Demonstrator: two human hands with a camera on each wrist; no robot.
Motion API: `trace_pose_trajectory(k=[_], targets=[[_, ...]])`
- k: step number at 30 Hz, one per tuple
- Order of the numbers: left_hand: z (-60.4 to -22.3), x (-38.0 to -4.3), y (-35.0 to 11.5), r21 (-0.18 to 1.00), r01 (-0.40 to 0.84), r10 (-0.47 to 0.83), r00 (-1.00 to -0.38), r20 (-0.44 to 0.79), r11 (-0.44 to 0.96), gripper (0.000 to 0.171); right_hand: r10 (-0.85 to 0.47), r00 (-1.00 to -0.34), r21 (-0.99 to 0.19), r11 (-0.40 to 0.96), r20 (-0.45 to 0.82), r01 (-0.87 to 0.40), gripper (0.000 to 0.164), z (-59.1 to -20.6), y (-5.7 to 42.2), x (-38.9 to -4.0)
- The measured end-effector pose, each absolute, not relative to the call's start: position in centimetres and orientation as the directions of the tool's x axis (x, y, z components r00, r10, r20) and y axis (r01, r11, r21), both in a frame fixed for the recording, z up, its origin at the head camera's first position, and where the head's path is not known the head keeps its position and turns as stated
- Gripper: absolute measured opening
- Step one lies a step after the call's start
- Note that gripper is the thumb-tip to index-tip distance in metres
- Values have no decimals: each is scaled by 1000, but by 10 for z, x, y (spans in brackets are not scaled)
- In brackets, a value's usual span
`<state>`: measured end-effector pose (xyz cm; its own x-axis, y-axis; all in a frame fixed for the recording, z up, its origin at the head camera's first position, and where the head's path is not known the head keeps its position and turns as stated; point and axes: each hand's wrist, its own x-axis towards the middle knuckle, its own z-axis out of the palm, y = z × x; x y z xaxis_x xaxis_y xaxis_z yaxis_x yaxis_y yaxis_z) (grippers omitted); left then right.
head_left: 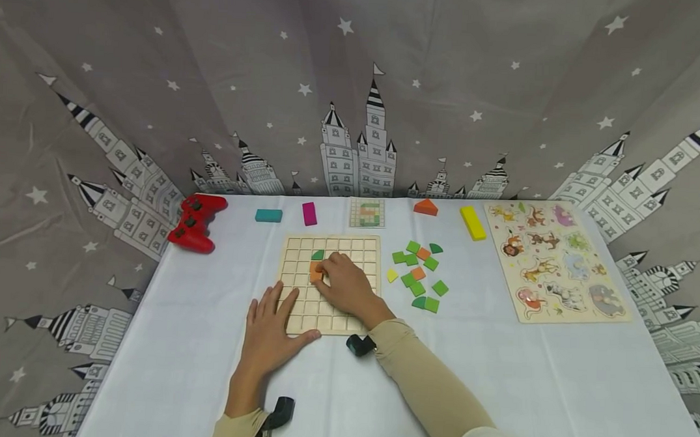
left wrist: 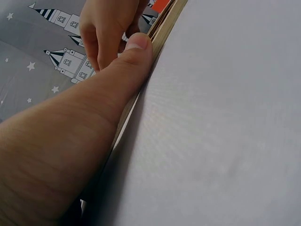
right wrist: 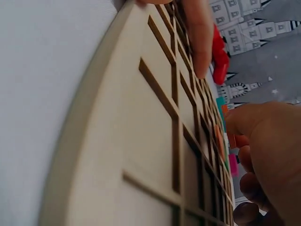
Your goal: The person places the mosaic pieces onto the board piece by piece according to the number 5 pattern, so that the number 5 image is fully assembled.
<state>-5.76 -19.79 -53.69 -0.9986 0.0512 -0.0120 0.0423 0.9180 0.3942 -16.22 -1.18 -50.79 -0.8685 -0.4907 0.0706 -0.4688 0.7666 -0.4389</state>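
Observation:
A wooden grid board (head_left: 330, 307) lies on the white table. My right hand (head_left: 349, 287) reaches over it from the right, pinching an orange square tile (head_left: 315, 277) between thumb and fingers, close over the grid. Another orange tile (head_left: 314, 266) shows just beyond the fingertips, partly covered by them. Above that sits a green quarter-round tile (head_left: 318, 255) in a cell. My left hand (head_left: 271, 339) rests spread on the board's near left corner. In the left wrist view, its thumb (left wrist: 134, 56) lies along the board's edge.
Several loose green, orange and yellow tiles (head_left: 417, 289) lie right of the board. Behind it is a pattern card (head_left: 368, 213), with teal (head_left: 268, 215), magenta (head_left: 309, 213), orange (head_left: 425, 207) and yellow blocks (head_left: 473, 224). A red game controller (head_left: 197, 223) lies left, an animal puzzle (head_left: 516, 304) right.

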Motion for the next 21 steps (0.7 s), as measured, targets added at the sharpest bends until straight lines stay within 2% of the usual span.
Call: trace_pose_trajectory(k=[21], targets=[[-538, -57, -198, 398, 55, 57, -998, 6, 916, 105, -486, -873, -407, 791, 36, -457, 26, -515, -19, -161]])
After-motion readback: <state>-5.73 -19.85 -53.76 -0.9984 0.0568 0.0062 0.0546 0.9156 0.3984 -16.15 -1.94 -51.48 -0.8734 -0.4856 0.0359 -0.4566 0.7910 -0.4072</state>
